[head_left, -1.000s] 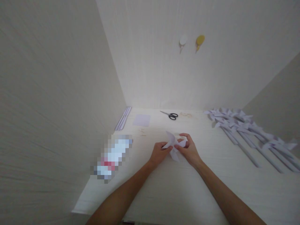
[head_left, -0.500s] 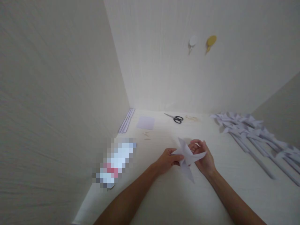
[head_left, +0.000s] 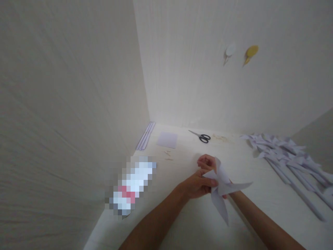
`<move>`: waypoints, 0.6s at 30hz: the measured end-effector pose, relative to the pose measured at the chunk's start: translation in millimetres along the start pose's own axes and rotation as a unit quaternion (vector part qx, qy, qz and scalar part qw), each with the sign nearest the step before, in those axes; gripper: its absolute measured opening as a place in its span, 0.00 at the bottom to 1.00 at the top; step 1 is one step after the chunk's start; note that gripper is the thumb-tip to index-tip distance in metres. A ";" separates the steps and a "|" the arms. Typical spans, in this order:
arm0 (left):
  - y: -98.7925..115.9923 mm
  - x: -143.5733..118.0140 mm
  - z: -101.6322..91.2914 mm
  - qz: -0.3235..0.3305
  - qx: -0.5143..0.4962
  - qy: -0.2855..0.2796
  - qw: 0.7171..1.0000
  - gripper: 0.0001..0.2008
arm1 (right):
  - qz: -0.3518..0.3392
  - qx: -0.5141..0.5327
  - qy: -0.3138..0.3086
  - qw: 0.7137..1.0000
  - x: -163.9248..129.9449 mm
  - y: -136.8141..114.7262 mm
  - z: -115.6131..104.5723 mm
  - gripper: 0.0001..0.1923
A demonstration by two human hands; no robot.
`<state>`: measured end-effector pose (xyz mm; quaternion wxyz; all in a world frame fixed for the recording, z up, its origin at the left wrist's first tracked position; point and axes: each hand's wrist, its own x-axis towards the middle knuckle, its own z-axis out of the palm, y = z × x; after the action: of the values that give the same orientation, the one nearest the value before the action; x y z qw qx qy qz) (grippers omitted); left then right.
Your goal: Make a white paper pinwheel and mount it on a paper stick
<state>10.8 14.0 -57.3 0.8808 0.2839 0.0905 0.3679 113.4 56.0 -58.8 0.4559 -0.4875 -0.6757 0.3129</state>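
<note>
A white paper pinwheel (head_left: 221, 184) is pinched at its centre by my left hand (head_left: 200, 184), thumb on the near face. Its pointed blades spread up, right and down. Just beyond it is my right hand (head_left: 207, 162), partly covered by the pinwheel and my left hand. The right fingers are curled together, and whatever they may hold is hidden.
Black-handled scissors (head_left: 203, 137), a square paper sheet (head_left: 167, 139), paper strips (head_left: 146, 136) and small pale pieces (head_left: 168, 154) lie toward the back wall. A pixelated bright device (head_left: 137, 180) is at left. Several finished pinwheels (head_left: 283, 149) on sticks are heaped at right.
My right hand has passed leftward behind the pinwheel, close to my left fingers. The pinwheel has turned and come slightly nearer, still in my left hand. The view has shifted left.
</note>
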 end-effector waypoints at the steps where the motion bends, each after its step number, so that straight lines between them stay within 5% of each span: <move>1: -0.1 1.5 -0.4 0.011 -0.016 -0.009 1.000 0.17 | -0.012 -0.015 -0.020 1.000 7.8 -1.0 7.3 0.08; 5: -4.3 2.0 -6.2 0.020 -0.046 -0.017 0.999 0.17 | -0.047 -0.082 -0.134 0.986 39.1 -4.2 37.9 0.03; 18: -10.5 3.8 -27.6 -0.036 -0.035 -0.055 0.997 0.20 | -0.172 -0.147 -0.223 0.948 83.5 3.7 95.1 0.05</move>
<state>9.6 22.6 -85.7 0.9063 0.2697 0.0392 0.3230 18.0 138.1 -73.0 0.2636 -0.3430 -0.8724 0.2278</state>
